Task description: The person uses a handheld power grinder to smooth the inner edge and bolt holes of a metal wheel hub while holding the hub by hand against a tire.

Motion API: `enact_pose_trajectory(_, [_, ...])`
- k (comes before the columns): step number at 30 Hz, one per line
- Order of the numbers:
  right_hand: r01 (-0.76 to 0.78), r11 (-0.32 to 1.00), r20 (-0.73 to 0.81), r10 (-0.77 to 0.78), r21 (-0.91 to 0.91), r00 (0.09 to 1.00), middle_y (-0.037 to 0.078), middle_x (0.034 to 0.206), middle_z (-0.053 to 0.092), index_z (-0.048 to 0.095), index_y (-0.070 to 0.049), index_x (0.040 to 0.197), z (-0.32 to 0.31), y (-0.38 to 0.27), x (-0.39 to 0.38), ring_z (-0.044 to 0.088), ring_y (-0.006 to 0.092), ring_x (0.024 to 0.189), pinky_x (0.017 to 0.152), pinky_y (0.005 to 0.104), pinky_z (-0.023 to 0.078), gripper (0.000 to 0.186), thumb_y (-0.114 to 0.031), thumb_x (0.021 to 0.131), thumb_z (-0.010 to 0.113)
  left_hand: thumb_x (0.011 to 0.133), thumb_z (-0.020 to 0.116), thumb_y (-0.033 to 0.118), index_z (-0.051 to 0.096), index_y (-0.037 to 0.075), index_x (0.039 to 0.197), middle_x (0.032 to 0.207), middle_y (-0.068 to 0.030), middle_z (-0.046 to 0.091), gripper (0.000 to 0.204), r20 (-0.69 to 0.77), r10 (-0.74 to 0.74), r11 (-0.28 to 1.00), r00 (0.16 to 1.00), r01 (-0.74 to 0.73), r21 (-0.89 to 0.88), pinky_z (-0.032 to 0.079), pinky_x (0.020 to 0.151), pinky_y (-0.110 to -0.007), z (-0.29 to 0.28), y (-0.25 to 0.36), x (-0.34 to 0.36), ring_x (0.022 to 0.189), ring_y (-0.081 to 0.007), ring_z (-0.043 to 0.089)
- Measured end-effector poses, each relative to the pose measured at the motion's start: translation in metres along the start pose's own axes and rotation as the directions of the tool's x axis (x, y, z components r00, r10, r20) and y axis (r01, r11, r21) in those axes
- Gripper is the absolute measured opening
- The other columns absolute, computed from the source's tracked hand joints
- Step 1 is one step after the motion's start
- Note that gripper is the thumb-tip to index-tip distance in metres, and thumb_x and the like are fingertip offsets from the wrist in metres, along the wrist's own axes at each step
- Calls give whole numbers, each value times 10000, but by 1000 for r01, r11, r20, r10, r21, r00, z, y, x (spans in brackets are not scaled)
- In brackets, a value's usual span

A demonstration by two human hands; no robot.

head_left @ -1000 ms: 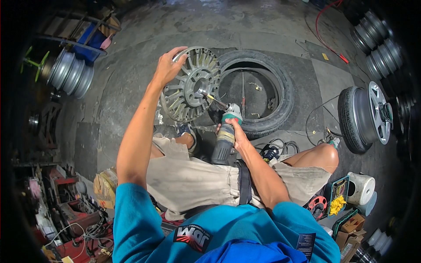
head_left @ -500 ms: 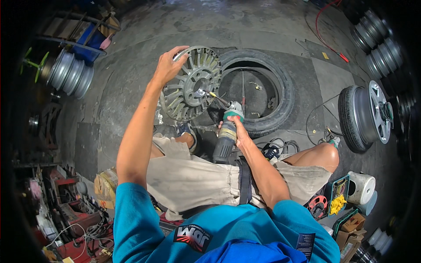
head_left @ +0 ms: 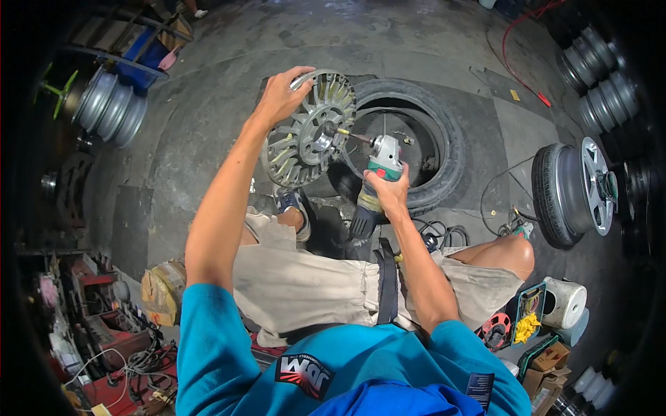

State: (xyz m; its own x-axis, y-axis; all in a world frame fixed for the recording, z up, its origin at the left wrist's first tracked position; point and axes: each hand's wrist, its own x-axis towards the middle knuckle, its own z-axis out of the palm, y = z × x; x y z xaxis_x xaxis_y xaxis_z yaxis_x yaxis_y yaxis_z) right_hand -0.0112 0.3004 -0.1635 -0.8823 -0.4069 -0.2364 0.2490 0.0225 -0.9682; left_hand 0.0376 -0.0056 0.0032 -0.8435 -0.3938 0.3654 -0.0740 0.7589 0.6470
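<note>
A grey multi-spoke alloy wheel (head_left: pixel 312 156) stands tilted on its edge, with my left hand (head_left: pixel 281 93) gripping its upper rim. My right hand (head_left: pixel 392 186) holds a green-and-grey power tool (head_left: pixel 383 154) by its body. A long yellow-and-steel shaft (head_left: pixel 355 136) runs from the tool's head to the wheel's centre bore; whether its tip touches the metal is hard to tell. A loose black tire (head_left: pixel 454 139) lies flat just behind and right of the wheel, around a dark opening.
A wheel with tire (head_left: pixel 555 194) stands at the right, beside stacked rims (head_left: pixel 607 104) and cables. Silver rims (head_left: pixel 114 111) sit at the left. Buckets (head_left: pixel 565 301), a crate (head_left: pixel 527 326) and red machinery (head_left: pixel 114 333) surround my seat. A co-worker's foot (head_left: pixel 200 12) shows at the top left.
The tool and my right hand have moved forward and to the right, the tool's head higher and more turned. My left hand and the wheel have shifted slightly up and right.
</note>
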Motion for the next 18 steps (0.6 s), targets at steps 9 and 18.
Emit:
enact_pose_trajectory(9, [301,895,-68,-340,-329,938,251,1136,716,449,-21,1368,16,-23,-33,724,362,1044,944,452,550,885,-248,656,922,1003,686,240,688,79,1349,1033,-139,785,381,28,-26,999,999,25,37,564,845,-379,5,-1,3,869,-217,743])
enact_pose_trajectory(18, [391,839,9,-419,-378,908,277,1095,721,418,-37,1395,11,-39,-16,736,395,1035,926,472,560,901,-214,664,916,1017,677,261,685,73,1353,977,-146,778,385,97,-79,996,992,75,50,566,829,-384,5,5,9,858,-217,751])
